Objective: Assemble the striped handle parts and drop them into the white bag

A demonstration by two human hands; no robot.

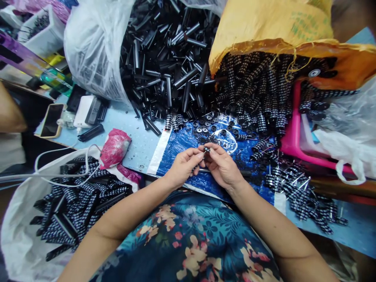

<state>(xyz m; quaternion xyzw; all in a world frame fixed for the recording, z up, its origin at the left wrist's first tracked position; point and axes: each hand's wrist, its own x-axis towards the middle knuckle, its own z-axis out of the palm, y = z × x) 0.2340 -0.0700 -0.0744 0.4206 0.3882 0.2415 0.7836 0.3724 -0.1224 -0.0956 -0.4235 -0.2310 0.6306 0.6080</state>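
Note:
My left hand (186,163) and my right hand (222,166) meet above a blue printed plastic sheet (179,147), fingertips nearly touching. Between them is a small black part (206,149) with light marks and a thin silvery bit, pinched by thumbs and forefingers. Curled fingers hide much of it. Another dark piece shows under the left fingers, too covered to identify. Just beyond my hands, small black discs (202,129) with central holes are scattered on the sheet. Black-and-white patterned cylinders (175,122) stand at its far edge.
Glossy black tubes (169,90) spill from a clear plastic bag (95,51). A yellow sack (270,23) holds patterned cylinders, beside a pink tray (296,145). At left are a white sack (17,235) of black pieces, cables, a phone (53,121) and another person's arm (10,109).

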